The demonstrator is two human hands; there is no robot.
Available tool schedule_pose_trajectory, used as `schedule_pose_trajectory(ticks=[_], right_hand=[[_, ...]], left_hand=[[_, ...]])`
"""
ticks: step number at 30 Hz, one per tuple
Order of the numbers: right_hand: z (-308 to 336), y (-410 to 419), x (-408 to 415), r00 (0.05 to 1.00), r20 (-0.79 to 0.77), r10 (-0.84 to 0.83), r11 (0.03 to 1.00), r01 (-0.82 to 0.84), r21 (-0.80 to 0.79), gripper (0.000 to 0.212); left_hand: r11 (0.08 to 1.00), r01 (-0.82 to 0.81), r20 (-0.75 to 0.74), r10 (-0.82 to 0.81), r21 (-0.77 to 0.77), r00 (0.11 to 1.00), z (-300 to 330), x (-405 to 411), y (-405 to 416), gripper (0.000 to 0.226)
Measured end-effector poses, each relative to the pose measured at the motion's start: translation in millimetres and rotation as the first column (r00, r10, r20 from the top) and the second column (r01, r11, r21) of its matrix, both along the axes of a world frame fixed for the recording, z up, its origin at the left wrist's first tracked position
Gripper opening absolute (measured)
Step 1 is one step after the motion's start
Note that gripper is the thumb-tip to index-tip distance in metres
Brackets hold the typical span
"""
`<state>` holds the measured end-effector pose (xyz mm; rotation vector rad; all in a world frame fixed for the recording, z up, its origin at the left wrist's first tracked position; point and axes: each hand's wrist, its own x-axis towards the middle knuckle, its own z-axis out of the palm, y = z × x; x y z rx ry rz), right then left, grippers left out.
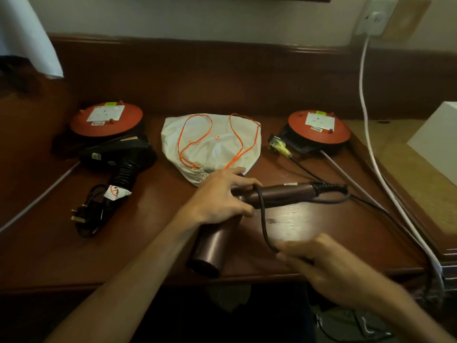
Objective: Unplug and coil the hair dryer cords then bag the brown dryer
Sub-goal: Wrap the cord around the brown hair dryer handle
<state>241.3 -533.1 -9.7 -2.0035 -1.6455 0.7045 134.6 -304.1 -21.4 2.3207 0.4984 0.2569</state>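
The scene is dim and warm-toned, with the brightest area on the pale wall (222,18) at the top. A soft glare patch lies on the polished desk (291,219) just past the brown dryer (272,194). The space under the desk edge falls into near-black shadow. The right hand (329,271) is smeared by motion blur, its fingers indistinct; the left hand (222,196) is sharper. Wide-angle distortion bows the desk edges and the white cable (366,115) toward the frame's sides. Overall detail is soft and slightly grainy.
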Motion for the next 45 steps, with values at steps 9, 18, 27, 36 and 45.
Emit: schedule_pose_trajectory(ticks=[9,18,27,36,45], right_hand=[[-39.0,32.2,23.2,0.935,0.350,0.056,0.998,-0.047,-0.033,0.026],[-17.6,125.8,94.6,0.975,0.154,-0.162,0.986,0.165,-0.002,0.054],[78.6,161.3,62.9,0.889,0.423,0.178,0.978,-0.112,-0.176,0.028],[123.7,95.3,10.3,0.871,0.270,0.410,0.883,-0.305,-0.356,0.030],[4.2,15.9,-4.9,0.986,0.161,-0.038,0.997,0.026,0.077,0.030]], left_hand=[[0.972,0.026,0.194,0.020,-0.232,0.981,-15.3,-23.5,9.7,0.058],[0.987,0.158,0.110,-0.158,0.008,0.981,-15.4,-40.8,-3.9,0.064],[0.938,0.117,-0.295,-0.016,0.327,0.955,1.4,-21.9,-43.0,0.077],[0.977,-0.119,-0.167,0.148,0.175,0.975,1.5,-17.4,-40.0,0.061],[0.945,-0.326,0.130,0.322,0.009,0.938,-12.8,-23.5,-26.5,0.063]])
